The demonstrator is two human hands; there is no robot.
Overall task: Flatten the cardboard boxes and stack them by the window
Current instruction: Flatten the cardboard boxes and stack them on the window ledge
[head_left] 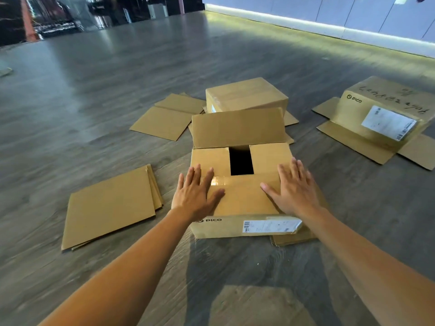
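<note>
Right in front on the floor (94, 78) sits the box (242, 201) w/ PICO printed on its near side next to a white shipping label (270, 226). Near flap is folded down flat over the top, the two side flaps are folded in too w/ a dark gap between them, and the far flap (237, 128) stands up. Left hand (195, 194) lies flat on the near flap's left part, fingers straight and spread, tips reaching onto the left side flap by a strip of shiny tape. Right hand (294, 189) does the same on the right part, palm down, fingers splayed wide, thumb pointing inward. Neither hand grips anything, both arms are stretched out fwd. Some flat cardboard pokes out from under the box at its near right corner. Just left of it lies a flattened stack (110, 208), a few sheets thick. Behind the box, touching or nearly so, is a second box (247, 95), closed on top, w/ flat cardboard pieces (169, 118) spread to its left. Well apart to the right is a third box (386, 109) w/ PICO logo, handwriting on top and a label on its side, its flaps spread out flat on the floor. A lit white wall (353, 20) runs along the far right; dark reflective glass (58, 17) far left.
</note>
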